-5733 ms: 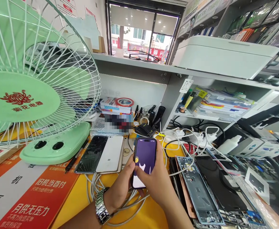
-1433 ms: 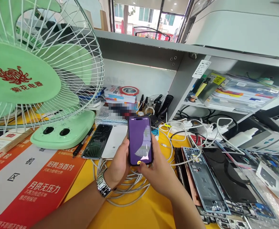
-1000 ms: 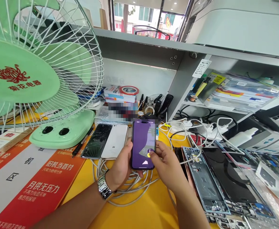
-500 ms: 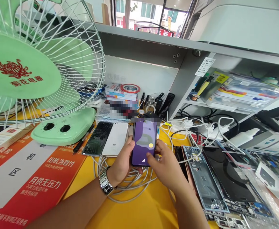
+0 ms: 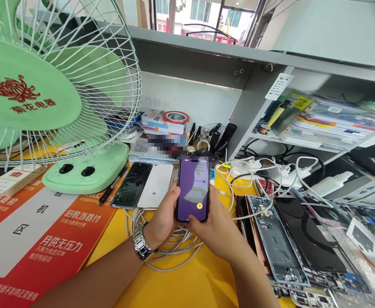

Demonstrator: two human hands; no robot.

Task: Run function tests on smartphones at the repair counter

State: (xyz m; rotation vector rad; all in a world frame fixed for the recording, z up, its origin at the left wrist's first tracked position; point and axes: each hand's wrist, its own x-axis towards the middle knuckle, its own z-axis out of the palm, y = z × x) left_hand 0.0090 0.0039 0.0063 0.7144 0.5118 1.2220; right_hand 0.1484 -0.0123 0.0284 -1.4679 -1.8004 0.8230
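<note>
A: Holding the phone (image 5: 193, 189) upright above the worktop (image 5: 181, 282), the left hand (image 5: 163, 214) keeps the screen tilted toward the eyes. I think this is so the lit purple picture can be read easily.

B: And how do the fingers grip it?

A: The left thumb lies along the left edge of the phone. The other left fingers are behind it, so I cannot see them, but the hand is clearly closed around the body. The right hand (image 5: 218, 233) supports the lower end from below, and its thumb rests at the bottom edge of the screen, just under the small yellow dot.

B: So the phone does not touch the worktop?

A: No, it is lifted. Under it lies a bundle of white cables (image 5: 171, 246). Just to the left, two other phones (image 5: 144, 190) lie flat, side by side, in front of the green fan (image 5: 46, 107). On the right, opened phone frames (image 5: 272, 239) lie near.
</note>
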